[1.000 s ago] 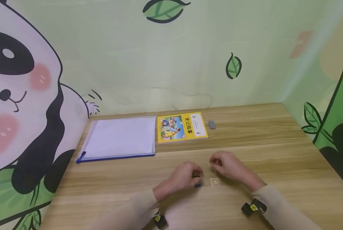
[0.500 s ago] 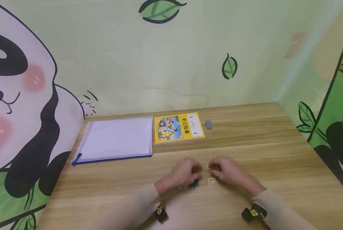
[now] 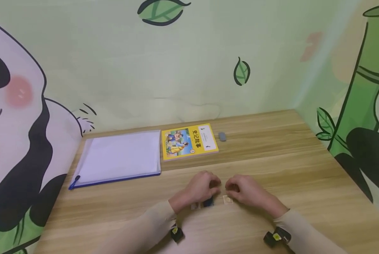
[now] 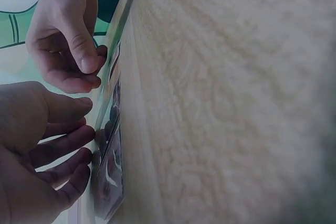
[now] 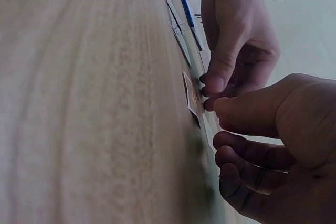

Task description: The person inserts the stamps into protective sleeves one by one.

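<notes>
My left hand hovers low over the table, fingers loosely bent. Just below it lie a small dark blue square and a clear, faintly patterned square, side by side. Facing it, my right hand has thumb and fingers bent loosely inward. A third small square, see-through with a pale border, lies flat by the right fingertips. In the left wrist view the glossy flat squares run in a row under the left fingers. Nothing shows between the fingers of either hand.
A clear zip folder with white paper and a blue edge lies at the back left of the wooden table. Beside it are a yellow book and a small grey block. A painted wall borders the table.
My left hand has come off the dark blue square, which now shows more fully along with the clear square. Both hands have drawn closer together. The head view has turned right.
</notes>
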`<state>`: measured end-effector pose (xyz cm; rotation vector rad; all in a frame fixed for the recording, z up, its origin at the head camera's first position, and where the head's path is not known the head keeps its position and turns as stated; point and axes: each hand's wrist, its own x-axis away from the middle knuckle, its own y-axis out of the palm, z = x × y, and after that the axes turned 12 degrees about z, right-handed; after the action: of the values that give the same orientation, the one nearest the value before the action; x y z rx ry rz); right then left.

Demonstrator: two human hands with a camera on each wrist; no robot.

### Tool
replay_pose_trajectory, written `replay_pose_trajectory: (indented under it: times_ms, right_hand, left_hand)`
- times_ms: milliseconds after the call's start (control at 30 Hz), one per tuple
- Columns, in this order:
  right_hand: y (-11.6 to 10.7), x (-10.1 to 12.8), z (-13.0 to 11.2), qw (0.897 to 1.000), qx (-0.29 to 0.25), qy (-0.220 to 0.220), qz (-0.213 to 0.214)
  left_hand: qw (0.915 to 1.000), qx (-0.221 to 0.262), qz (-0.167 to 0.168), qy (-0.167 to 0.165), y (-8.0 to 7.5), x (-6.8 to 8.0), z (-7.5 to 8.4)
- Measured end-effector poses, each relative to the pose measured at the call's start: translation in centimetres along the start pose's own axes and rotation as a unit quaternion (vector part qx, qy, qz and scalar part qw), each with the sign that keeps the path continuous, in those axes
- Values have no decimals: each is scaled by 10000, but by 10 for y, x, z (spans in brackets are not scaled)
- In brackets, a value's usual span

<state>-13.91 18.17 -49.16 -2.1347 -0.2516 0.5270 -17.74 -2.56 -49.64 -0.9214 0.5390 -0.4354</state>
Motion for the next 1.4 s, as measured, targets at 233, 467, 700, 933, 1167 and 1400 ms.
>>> replay_pose_trajectory:
  times_ms: [233,467,700,933,1167,1400]
  right_hand:
    - [1,1,1,9999,17,-129,52]
    - [-2,4,2,9998,66,-178,-23]
    - [-4,5,2,9991,-90,-93,-397]
    - [-4,4,1,9983,-144,-12,-562]
    - [-3,3,2,9987,-132,38,-500]
    - [-3,4,2,9986,-173,19,-503]
  left_hand:
    - [9999,-76,-8,82,3,-4,-1]
    - [9987,-384,9,346,4,-5,1]
    - [9972,-605,235,379,3,-4,1]
    - [9972,-556,335,369,2,-4,-1]
    - [9971,-611,260,381,4,-6,0]
    - [9973,-582,205,391,4,-7,1]
